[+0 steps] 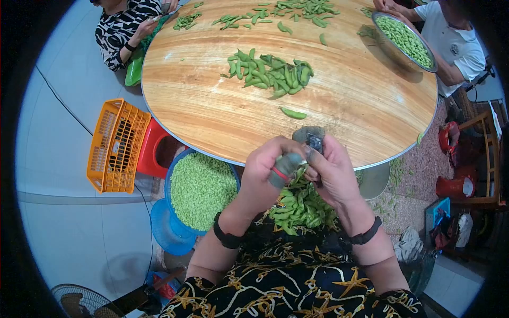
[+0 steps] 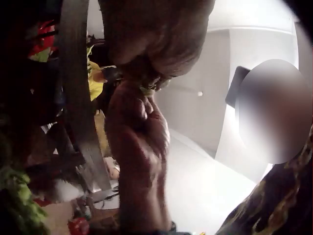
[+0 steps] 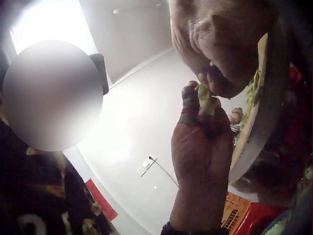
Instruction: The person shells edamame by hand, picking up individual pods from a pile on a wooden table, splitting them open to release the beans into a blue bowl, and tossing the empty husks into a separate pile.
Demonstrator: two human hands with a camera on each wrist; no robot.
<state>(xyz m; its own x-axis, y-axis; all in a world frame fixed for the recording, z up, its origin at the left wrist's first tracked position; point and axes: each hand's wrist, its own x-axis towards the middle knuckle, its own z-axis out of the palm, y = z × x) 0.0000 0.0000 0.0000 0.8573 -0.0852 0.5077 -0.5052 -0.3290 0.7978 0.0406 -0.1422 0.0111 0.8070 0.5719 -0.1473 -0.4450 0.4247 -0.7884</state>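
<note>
Green pod [image 3: 204, 99] – one, held at the near edge of the round wooden table [image 1: 212, 111], between both hands at chest height above the lap. Left hand [image 1: 268, 169]: fingers curled, thumb in a grey-green sleeve [image 1: 285, 167] with a red band, pinching the pod from the left. Right hand [image 1: 334, 172]: fingers curled, a dark cover [image 1: 314, 140] on one fingertip, pinching the same pod; the two hands touch at the fingertips. A black band on each wrist. Directly under the hands, a pile of pods [image 1: 299, 206] in the lap of a starfish-print garment. On the table, a lone pod [image 1: 293, 113] just beyond the hands, then a loose heap of pods [image 1: 270, 74] near the middle. Floor, to the left – a blue basket [image 1: 168, 185] filled with shelled beans [image 1: 200, 188], with an orange crate [image 1: 117, 146] beside it. Far right of the table, a steel bowl [image 1: 392, 53] of beans in front of a second seated person; a third sits at the far left.
</note>
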